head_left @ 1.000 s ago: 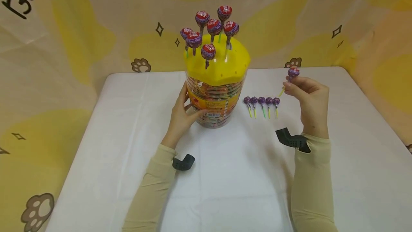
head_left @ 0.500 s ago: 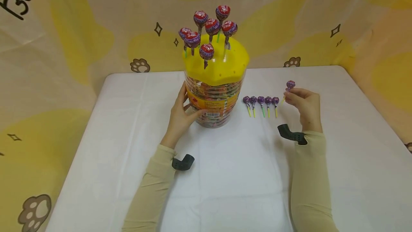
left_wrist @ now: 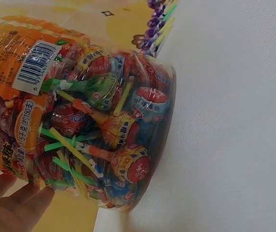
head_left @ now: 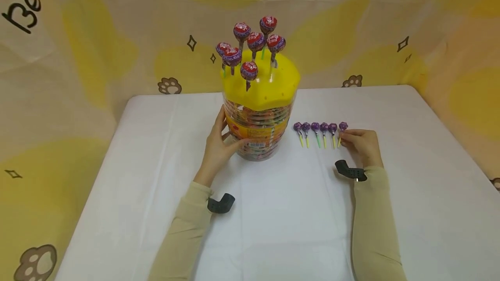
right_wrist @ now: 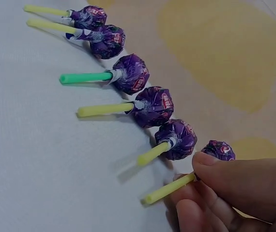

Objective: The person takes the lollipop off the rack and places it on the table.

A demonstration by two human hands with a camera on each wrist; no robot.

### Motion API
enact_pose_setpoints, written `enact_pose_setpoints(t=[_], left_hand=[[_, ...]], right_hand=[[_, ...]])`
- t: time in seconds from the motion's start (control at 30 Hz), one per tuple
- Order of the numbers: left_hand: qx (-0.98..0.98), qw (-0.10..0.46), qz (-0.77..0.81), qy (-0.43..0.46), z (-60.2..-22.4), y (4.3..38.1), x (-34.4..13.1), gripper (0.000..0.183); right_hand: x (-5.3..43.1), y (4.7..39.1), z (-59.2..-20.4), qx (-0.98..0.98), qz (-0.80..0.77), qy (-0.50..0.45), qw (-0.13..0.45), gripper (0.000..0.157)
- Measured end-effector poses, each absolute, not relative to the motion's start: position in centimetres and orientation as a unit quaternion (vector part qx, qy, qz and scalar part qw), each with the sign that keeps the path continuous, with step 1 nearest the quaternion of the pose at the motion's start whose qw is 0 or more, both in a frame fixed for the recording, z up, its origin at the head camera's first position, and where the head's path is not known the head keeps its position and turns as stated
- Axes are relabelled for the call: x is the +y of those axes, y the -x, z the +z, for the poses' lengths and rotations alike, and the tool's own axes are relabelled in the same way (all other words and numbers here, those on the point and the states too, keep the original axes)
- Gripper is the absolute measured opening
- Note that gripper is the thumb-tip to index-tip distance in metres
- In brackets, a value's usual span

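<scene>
In the head view, my left hand holds the side of a clear plastic candy jar, thumb in front and fingers behind. Through its wall in the left wrist view, many wrapped lollipops show. Several red-and-purple lollipops stand upright in the jar's yellow lid. My right hand pinches the stick of a purple lollipop between thumb and fingers, at the right end of a row of purple lollipops. Its yellow stick is low at the table, beside the row; whether it touches the cloth, I cannot tell.
A white cloth covers the table. Behind it hangs a yellow patterned backdrop. The row lies just right of the jar, with heads toward the back and sticks toward the front.
My right hand has come down and slightly left with its lollipop, from above the table to the row's right end. The left hand stays on the jar. The head view has tilted slightly.
</scene>
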State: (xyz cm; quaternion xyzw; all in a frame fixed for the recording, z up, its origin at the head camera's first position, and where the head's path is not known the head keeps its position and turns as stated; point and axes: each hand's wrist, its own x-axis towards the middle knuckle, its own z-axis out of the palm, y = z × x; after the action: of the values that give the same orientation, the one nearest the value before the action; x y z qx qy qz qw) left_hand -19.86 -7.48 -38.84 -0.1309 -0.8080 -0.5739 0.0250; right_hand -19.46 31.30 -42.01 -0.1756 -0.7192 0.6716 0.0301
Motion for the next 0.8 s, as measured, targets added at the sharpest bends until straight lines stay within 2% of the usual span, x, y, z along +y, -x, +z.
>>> enact_pose_setpoints(t=[0.17,0.27,0.37,0.4,0.53,0.8], left_hand=[[-0.805,0.034,-0.575,0.14,-38.93,19.78,-7.47,0.098],[-0.806,0.035,-0.573,0.143,-38.98,19.84,-7.48,0.098],[-0.806,0.035,-0.574,0.142,-39.03,19.92,-7.49,0.099],[-0.806,0.034,-0.574,0.141,-39.05,19.95,-7.49,0.098],[-0.805,0.036,-0.575,0.139,-39.17,20.01,-7.5,0.098],[-0.807,0.04,-0.572,0.144,-39.15,19.93,-7.4,0.098]], right_hand=[[31.23,19.48,-42.23,-0.713,0.675,0.188,0.031,0.027],[31.07,19.57,-42.2,-0.729,0.655,0.197,0.039,0.025],[30.85,19.72,-42.22,-0.754,0.625,0.197,0.048,0.008],[30.75,19.75,-42.21,-0.763,0.614,0.197,0.051,0.008],[30.64,19.82,-42.19,-0.804,0.557,0.204,0.052,0.034],[30.81,19.56,-41.8,-0.868,0.442,0.222,0.041,0.037]])
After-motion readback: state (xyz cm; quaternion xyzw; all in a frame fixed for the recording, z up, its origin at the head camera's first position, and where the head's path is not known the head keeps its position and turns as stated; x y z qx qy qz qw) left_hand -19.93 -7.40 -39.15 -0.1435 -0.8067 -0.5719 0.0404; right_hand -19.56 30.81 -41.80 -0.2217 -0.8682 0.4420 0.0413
